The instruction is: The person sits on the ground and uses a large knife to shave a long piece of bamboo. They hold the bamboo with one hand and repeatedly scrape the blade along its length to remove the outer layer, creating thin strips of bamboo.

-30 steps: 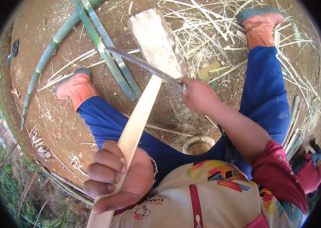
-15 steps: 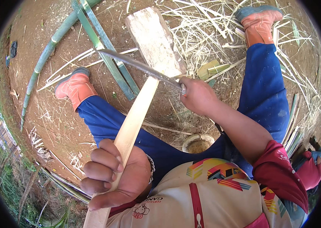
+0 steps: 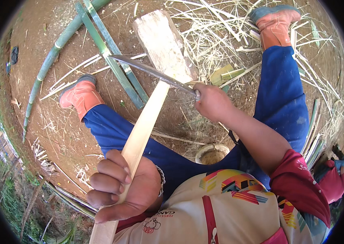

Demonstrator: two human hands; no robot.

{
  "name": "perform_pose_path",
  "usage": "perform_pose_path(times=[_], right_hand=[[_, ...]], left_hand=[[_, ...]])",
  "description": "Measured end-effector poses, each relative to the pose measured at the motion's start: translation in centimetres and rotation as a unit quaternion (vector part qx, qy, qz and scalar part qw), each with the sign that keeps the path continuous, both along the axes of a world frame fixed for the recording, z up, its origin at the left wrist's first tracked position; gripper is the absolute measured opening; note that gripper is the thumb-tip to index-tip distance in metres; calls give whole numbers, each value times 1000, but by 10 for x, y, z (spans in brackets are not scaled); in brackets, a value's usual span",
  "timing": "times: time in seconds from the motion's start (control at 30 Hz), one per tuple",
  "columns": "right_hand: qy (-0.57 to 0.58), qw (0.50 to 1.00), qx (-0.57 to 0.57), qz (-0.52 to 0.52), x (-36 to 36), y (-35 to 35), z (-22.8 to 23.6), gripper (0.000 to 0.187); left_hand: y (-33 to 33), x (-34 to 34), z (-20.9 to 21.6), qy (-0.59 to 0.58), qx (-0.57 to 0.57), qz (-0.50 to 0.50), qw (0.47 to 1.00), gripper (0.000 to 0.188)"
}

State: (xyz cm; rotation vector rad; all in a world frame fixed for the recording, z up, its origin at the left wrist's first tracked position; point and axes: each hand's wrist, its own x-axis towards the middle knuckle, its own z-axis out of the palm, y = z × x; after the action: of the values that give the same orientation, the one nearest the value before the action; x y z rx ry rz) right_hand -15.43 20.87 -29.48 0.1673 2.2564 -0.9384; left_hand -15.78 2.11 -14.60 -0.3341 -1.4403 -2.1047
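A long pale bamboo strip (image 3: 139, 136) slants up from the lower left, with my left hand (image 3: 125, 185) wrapped around its lower part. My right hand (image 3: 213, 101) grips a machete (image 3: 151, 73) by its handle, which the fist mostly hides. The long grey blade points to the upper left. Its edge meets the far end of the strip, close to the handle side. The lower end of the strip runs out of the picture.
A wooden block (image 3: 163, 44) lies ahead on the brown soil, with pale shavings (image 3: 216, 36) heaped beside it. Split green bamboo pieces (image 3: 117, 67) and a curved bamboo pole (image 3: 43, 67) lie left. A round bamboo stump (image 3: 211, 154) is between my legs. Another person (image 3: 332, 183) is at far right.
Very little differs. The machete and my right hand have shifted slightly down and to the right; the strip stays in my left hand.
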Motion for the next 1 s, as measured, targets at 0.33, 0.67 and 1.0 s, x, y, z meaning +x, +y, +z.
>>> perform_pose_path(times=[0.33, 0.67, 1.0], right_hand=[[-44, 999, 20, -1, 0, 10, 5, 24], [-51, 997, 53, 16, 4, 14, 4, 27], [-86, 996, 7, 14, 5, 27, -25, 28]], left_hand=[[-5, -2, -1, 2, 14, 3, 1000, 46], [-5, -3, 0, -4, 11, -3, 1000, 45], [-17, -13, 3, -28, 12, 31, 999, 49]])
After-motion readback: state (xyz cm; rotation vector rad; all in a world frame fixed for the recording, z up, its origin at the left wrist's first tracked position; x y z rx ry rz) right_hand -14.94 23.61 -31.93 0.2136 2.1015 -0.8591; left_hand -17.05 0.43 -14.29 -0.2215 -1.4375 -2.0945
